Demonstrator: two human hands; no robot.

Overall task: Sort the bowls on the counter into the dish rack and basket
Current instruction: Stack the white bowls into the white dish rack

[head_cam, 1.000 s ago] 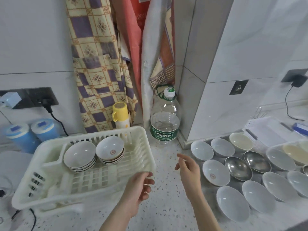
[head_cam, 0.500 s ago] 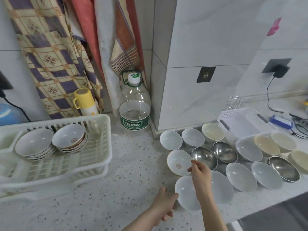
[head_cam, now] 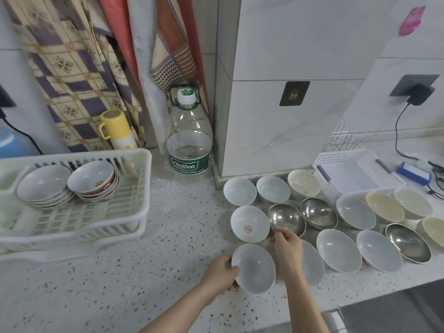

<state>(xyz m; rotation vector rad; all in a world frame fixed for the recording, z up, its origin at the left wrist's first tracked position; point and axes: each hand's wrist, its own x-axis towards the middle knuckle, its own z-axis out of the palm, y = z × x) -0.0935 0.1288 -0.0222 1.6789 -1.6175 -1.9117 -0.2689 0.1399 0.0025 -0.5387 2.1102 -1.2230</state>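
On the speckled counter (head_cam: 168,236), loose bowls (head_cam: 338,246) in white, cream and steel sit upright near the empty white basket (head_cam: 358,171). 2 bowl stacks (head_cam: 69,183) lean in the white dish rack (head_cam: 74,212).

Between the dish rack (head_cam: 72,212) on my left and the bowls on my right, the speckled counter (head_cam: 168,236) lies open, a wide lane for my arms. At its back stands the water bottle (head_cam: 189,143), with the yellow flask (head_cam: 119,131) behind the rack's far corner. To the right the bowls sit packed nearly rim to rim, so there is little room between them. The white basket (head_cam: 355,174) lies beyond them against the tiled pillar (head_cam: 288,92).
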